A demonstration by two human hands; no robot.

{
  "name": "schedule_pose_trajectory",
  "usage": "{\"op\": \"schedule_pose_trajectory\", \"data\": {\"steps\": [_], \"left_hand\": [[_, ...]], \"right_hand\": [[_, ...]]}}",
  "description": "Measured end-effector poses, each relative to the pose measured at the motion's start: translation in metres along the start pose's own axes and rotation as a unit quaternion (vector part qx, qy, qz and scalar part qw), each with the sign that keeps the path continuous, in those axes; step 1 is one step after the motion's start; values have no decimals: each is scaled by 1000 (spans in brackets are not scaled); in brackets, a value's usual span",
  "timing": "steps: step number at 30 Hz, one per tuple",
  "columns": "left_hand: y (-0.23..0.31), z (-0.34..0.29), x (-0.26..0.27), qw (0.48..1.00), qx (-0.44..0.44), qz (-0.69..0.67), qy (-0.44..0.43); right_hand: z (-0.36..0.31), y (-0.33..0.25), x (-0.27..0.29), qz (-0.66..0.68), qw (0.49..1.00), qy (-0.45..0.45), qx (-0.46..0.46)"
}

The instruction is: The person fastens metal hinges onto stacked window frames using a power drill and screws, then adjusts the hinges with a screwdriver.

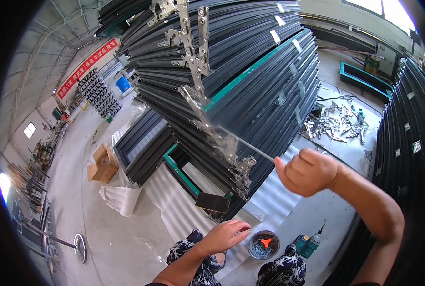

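Observation:
My right hand [308, 172] is closed in a fist at the right of a tall stack of dark frames [265, 90]. From it a thin pale strip [253, 147], possibly stretched plastic film, runs to the metal hinge hardware [224, 145] on the stack's near corner. Clear film seems to cover part of that hardware. My left hand [226, 236] is low, fingers loosely bent and nothing visible in them. Beside it stands a round bowl [251, 248] of small screws with an orange three-armed piece [266, 242] on top.
A teal cordless drill [308, 245] stands right of the bowl. Loose metal hinges [338, 121] lie on a sheet at right. More dark frames [408, 128] stand along the right. A cardboard box [103, 164] and white foam sheet [121, 199] lie on the floor at left.

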State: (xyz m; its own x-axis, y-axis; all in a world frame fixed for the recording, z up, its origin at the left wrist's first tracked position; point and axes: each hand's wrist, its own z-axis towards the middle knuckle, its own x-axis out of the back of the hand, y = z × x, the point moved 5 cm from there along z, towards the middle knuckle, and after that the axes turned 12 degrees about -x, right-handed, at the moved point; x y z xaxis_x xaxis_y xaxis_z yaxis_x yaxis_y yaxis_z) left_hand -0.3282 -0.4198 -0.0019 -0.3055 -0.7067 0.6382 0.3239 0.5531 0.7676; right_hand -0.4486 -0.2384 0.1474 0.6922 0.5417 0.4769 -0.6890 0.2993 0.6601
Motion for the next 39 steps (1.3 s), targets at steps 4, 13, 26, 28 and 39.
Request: {"op": "schedule_pose_trajectory", "data": {"steps": [4, 13, 26, 28, 39], "left_hand": [[-6, -5, 5, 1000, 5, 15, 9], [5, -8, 2, 1000, -23, 20, 0], [-4, -1, -9, 997, -34, 64, 0], [-9, 2, -14, 996, -56, 68, 8], [-33, 1, -36, 994, -22, 111, -2]], "right_hand": [[8, -6, 1, 63, 992, 49, -98], [18, 17, 4, 138, 964, 48, -222], [-26, 1, -44, 624, 308, 8, -718], [-18, 1, -43, 621, 322, -2, -714], [-9, 20, 34, 360, 641, 28, -677]]}}
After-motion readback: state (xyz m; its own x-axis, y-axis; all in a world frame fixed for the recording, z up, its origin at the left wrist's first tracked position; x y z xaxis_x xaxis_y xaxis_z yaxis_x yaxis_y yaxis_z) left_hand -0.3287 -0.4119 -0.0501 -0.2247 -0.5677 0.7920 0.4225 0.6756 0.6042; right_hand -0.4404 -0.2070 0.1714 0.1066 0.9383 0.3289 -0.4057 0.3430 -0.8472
